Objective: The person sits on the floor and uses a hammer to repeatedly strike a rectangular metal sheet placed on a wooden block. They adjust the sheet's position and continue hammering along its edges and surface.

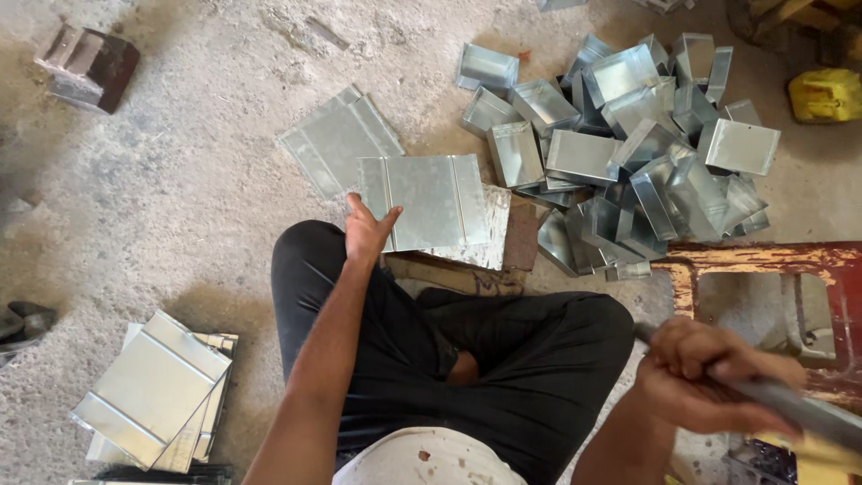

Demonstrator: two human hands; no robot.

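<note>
Head view, looking straight down over crossed legs in black trousers [503,359] on a rough, dusty concrete floor [180,180]. Left hand [368,232] out front, fingers spread and pinching the near left corner of a flat galvanised sheet [431,202] — thin, shiny, rectangular, with two raised creases running across it. Sheet resting on a pale, paint-flecked block [494,238], far edge overhanging toward a second creased sheet [337,139] lying flat on the floor just behind, the two overlapping. Right hand [700,377] low at the right edge, grip closed tight around a grey metal bar [799,409], blurred, angled down toward the corner; a yellowish strip just under it, too blurred to tell what. Heap of folded sheet-metal boxes [628,135] piled to the right of the block, open-sided, sharp-cornered, tumbled every way and crowding right up against it. Red, chipped metal frame [763,260] just beyond the right knee, hemming in that side. More room on the left: bare floor between the left knee and a neat stack of creased sheets [157,391] near the bottom left corner. Dark rusty box [90,63] well apart at top left. Yellow container [826,94] at the far right edge.
</note>
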